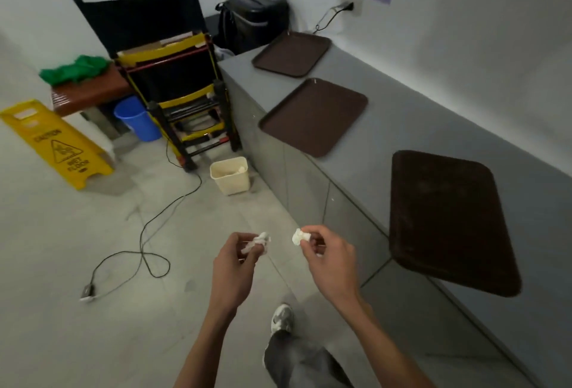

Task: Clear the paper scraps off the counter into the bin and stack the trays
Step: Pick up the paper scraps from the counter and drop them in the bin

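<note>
Both hands are busy: the left hand (238, 259) pinches a crumpled paper scrap (258, 242) in curled fingers, and the right hand (328, 259) pinches a second scrap (299, 236) at its fingertips, both held over the floor and well apart from the bin (232, 186). The likeliest slip is a miss: the bin is small and stands well ahead on the floor by the foot of the counter (402, 140), so a light wad tossed from here could drift and land beside it. A black cable (148, 232) loops across the floor to the left of the way to the bin and could catch a foot. The near tray (448, 220) hangs out past the counter's front edge, so a brush from a hip or arm could tip it off. The middle tray (314, 116) also reaches that front edge, while the far tray (292, 54) lies by the far end; none are stacked yet. No scraps show on the grey top, though small ones would be hard to see. Beyond stand a black and yellow cart (173, 78), a blue bucket (137, 119), a fallen wet-floor sign (58, 149) and a shredder (257, 16).
</note>
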